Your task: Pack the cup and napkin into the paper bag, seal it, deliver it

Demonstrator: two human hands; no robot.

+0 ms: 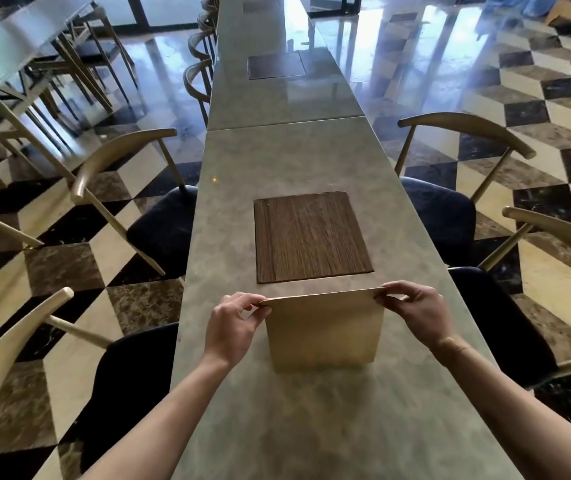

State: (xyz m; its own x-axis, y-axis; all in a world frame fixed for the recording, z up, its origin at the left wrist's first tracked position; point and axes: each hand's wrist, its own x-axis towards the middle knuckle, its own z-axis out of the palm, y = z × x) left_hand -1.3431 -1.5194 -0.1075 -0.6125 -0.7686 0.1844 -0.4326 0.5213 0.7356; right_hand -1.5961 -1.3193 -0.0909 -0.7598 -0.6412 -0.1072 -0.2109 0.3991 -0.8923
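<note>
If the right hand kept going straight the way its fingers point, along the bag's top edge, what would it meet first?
The right hand points leftward along the paper bag's flattened top edge, which it pinches. It would likely meet the left hand first, pinching the opposite corner; depth between them is hard to judge.

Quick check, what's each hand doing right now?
Left hand: pinches the left end of the brown paper bag at its flattened top edge.
Right hand: pinches the right end of that edge.
</note>
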